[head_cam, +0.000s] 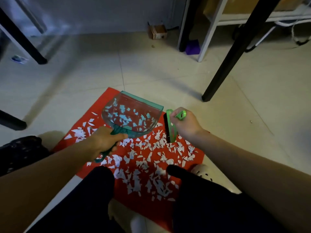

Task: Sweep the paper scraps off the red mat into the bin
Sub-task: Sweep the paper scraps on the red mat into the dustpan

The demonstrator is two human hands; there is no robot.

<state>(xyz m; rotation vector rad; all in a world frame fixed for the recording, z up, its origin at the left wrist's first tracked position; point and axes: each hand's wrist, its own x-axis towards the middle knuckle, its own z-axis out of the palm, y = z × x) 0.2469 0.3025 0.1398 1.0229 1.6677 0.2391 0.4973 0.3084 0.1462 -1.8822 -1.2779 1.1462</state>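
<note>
The person's two knees [94,195] in dark trousers are closest to the view, at the near edge of the red mat [168,211], which lies on the pale tiled floor [84,78]. White paper scraps [148,158] cover most of the mat between the knees and the hands. The left hand [104,142] is closed around the handle of a clear teal dustpan [133,113], which is lifted and tilted above the far part of the mat, with some scraps inside it. The right hand [183,123] grips a small green brush [170,126], the dark bristles pointing toward the dustpan, just beside its right edge. Black table legs [235,52] stand on the floor behind.
</note>
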